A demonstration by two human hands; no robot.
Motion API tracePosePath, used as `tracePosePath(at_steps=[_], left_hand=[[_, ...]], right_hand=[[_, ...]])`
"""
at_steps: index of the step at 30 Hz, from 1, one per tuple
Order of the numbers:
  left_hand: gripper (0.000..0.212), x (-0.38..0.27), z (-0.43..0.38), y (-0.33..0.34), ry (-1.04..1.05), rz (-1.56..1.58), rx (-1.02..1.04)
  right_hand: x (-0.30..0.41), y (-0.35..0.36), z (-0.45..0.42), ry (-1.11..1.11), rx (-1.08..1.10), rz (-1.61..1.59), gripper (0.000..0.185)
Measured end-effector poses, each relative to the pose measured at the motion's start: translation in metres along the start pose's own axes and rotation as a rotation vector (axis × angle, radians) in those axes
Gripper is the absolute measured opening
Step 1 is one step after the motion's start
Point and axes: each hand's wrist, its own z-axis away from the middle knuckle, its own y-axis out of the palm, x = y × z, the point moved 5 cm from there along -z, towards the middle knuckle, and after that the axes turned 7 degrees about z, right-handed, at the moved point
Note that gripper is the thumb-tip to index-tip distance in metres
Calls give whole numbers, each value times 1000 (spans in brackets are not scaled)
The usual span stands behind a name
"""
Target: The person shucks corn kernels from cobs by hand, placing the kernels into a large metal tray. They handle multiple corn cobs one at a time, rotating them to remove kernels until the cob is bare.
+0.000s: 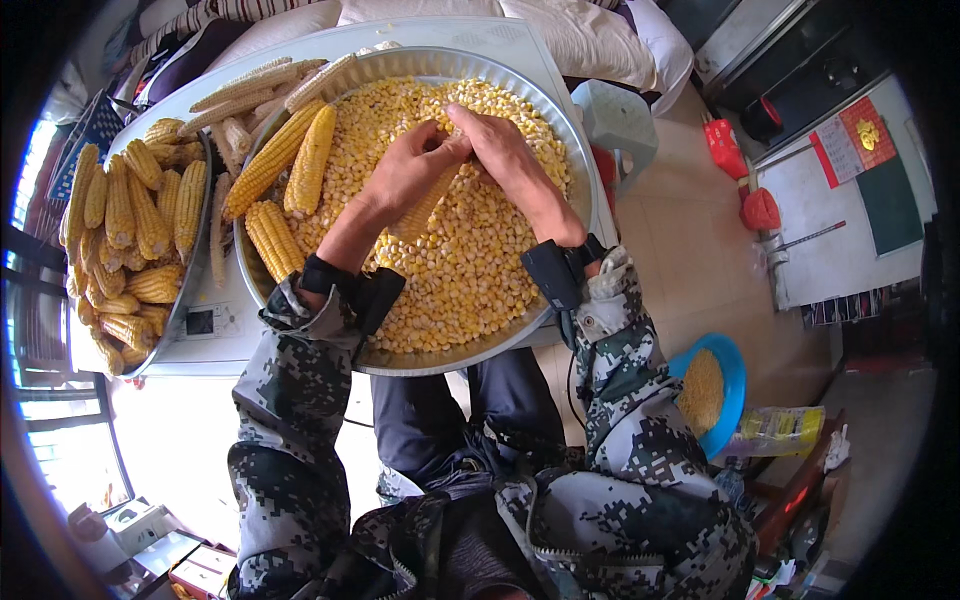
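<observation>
Both of my hands meet over a large round metal tray [397,369] filled with loose corn kernels [457,285]. My left hand [412,169] grips an ear of corn [426,208], whose lower part shows below the fingers. At the ear's upper end is my right hand [499,142], with its fingertips against it; the fingers partly hide that end. Three whole ears of yellow corn lie at the tray's left side, one of them [310,159] nearest my left hand. Stripped corncobs [240,94] are piled beyond the tray's upper left rim.
A second metal tray [196,244] heaped with ears of corn stands at the left on the glass-topped table [217,358]. A pale green plastic stool [616,124] is beside the table at the right. On the floor at the right is a blue basin [731,382] of grain.
</observation>
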Motion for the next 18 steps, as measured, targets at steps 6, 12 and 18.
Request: tracePosePath(at_steps=[6,12,18], left_hand=[[54,-7,7,2,-9,22,32],[57,-6,11,6,-38,-64,14],[58,14,3,7,-145,178,-18]], right_hand=[[-21,4,-11,107,-107,209,53],[-16,4,-7,68,-261,283,54],[-12,1,-5,104,-271,199,56]])
